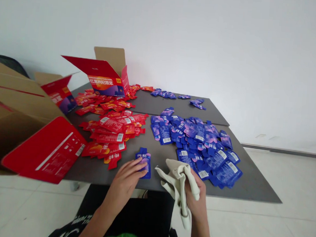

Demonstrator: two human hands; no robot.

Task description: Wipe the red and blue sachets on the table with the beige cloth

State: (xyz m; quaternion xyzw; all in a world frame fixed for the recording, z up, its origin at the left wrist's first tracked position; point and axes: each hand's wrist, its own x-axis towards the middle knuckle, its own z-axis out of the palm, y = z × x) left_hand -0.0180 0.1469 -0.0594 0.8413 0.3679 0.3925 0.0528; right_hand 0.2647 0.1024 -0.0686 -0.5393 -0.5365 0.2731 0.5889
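Left hand [126,177] open, fingertips pressing single blue sachet [144,162] on grey table [251,182]; right hand [195,198] gripping crumpled beige cloth [179,181].

blue sachets [199,143] | red sachets [111,124] | cream cloth [179,181] | red-printed brown cartons [44,154] | dark grey table [251,182]
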